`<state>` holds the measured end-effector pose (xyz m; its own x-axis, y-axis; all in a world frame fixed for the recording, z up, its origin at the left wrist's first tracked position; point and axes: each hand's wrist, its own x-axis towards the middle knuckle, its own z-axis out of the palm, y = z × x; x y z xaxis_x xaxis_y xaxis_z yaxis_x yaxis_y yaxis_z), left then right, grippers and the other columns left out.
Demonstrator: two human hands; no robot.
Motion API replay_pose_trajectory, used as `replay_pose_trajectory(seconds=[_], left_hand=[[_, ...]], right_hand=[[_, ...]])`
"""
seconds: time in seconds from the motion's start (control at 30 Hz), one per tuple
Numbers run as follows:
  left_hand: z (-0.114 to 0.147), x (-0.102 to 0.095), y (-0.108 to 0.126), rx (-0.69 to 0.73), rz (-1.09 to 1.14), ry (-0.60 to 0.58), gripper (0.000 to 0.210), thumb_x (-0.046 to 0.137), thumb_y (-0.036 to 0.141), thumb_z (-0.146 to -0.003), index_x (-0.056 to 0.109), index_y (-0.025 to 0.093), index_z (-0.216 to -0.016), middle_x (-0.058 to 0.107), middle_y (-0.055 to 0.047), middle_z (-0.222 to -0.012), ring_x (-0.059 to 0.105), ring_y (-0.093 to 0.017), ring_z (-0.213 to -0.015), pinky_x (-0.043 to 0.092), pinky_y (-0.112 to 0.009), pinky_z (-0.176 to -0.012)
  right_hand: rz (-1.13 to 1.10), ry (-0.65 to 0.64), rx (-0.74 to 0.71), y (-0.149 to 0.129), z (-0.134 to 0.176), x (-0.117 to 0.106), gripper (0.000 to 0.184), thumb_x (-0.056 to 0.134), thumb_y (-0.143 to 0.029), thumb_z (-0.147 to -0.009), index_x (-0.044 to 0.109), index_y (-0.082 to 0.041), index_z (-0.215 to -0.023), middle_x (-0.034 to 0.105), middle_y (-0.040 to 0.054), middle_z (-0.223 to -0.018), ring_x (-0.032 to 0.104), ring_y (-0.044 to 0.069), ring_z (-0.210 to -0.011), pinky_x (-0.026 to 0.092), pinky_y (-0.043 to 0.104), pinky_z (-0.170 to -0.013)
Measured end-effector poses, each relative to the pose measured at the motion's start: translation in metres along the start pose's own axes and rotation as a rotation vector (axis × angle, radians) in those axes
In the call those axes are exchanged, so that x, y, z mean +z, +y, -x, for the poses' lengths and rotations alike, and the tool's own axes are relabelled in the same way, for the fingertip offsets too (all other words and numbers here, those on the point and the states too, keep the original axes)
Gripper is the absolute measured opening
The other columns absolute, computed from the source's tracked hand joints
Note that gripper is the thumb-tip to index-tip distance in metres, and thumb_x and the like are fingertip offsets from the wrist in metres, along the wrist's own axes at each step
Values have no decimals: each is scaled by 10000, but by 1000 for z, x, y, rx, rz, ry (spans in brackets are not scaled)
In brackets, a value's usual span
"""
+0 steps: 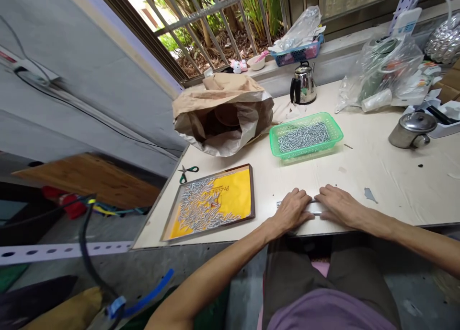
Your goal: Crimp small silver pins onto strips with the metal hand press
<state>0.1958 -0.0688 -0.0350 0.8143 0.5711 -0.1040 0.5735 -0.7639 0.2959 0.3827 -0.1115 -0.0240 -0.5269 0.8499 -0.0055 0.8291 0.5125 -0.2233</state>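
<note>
At the front edge of the table, my left hand [292,211] and my right hand [337,206] grip the two ends of a small flat silvery piece [316,208]. Its exact kind is hidden by my fingers, which are curled over it from both sides. Left of my hands is a shallow tray [252,191] lined with a yellow sheet [233,192], with many small silvery metal pins [204,210] scattered over it. Beyond my hands, a green plastic basket [305,154] holds a heap of similar metal pins [305,136].
Green-handled scissors [189,170] lie behind the tray. An open brown paper bag [223,109] stands at the back left, near a metal kettle [304,84]. To the right are a lidded steel mug [411,130] and plastic bags [381,71]. A grey scrap [369,194] lies beyond my right hand.
</note>
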Motion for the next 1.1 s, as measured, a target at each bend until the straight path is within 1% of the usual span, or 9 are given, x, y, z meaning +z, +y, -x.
replay_pose_trajectory(seconds=[0.03,0.17,0.3,0.43,0.5,0.6,0.83,0.97,1.1], left_hand=[[-1,1,0,-8,7,7,228,587,386,-866,573,168,-932,577,-59,-913,503,-219,-894,433,-340,-773],[-1,6,3,-27,11,30,191,532,331,-905,583,166,-822,587,-53,-835,520,-206,-863,446,-329,-749],[7,16,11,-68,-2,180,206,545,338,-895,575,172,-1013,620,-74,-961,556,-228,-940,490,-369,-804],[23,39,29,-46,-6,416,311,482,265,-921,484,145,-1209,526,-172,-1281,480,-280,-1221,443,-459,-985],[28,50,40,-3,11,462,315,435,244,-937,469,132,-1230,501,-189,-1323,452,-283,-1268,431,-466,-1014],[29,59,56,29,42,460,314,419,280,-948,483,133,-1218,538,-170,-1293,482,-268,-1247,431,-449,-1028],[27,56,65,16,154,404,272,475,317,-929,545,137,-1119,629,-128,-1135,555,-244,-1145,363,-484,-1081],[25,59,62,29,209,389,284,515,315,-904,573,124,-1106,644,-143,-1100,574,-269,-1107,429,-464,-1022],[33,63,65,101,168,339,291,520,333,-899,601,131,-1092,677,-131,-1031,632,-268,-996,525,-396,-869]], right_hand=[[-17,22,-25,1,1,4,32,603,-190,-827,587,-167,-843,595,61,-829,524,199,-799,395,302,-713],[-48,65,-34,-1,3,14,241,395,-73,-890,539,-190,-736,569,42,-749,510,175,-719,376,289,-648],[-58,37,15,5,2,4,59,592,-195,-822,580,-169,-873,585,84,-883,523,210,-815,414,304,-699],[-71,-109,22,25,-6,-10,570,774,-437,-640,587,-140,-1089,580,135,-1018,534,272,-896,440,356,-753],[-76,-166,10,33,-11,-10,456,684,-449,-740,611,-159,-1084,597,124,-983,549,261,-871,435,353,-746],[-26,-104,41,37,-22,-6,206,534,-287,-858,650,-183,-993,615,101,-922,550,226,-839,412,333,-740],[152,61,118,22,-53,-17,112,573,-206,-839,641,-197,-751,617,63,-810,499,218,-854,345,335,-730],[95,26,-153,-14,-64,-14,103,597,-196,-833,681,-238,-874,613,65,-967,482,203,-900,328,318,-705],[88,-73,-517,-52,-74,6,103,609,-187,-841,684,-244,-798,624,52,-934,476,214,-950,307,323,-682]])
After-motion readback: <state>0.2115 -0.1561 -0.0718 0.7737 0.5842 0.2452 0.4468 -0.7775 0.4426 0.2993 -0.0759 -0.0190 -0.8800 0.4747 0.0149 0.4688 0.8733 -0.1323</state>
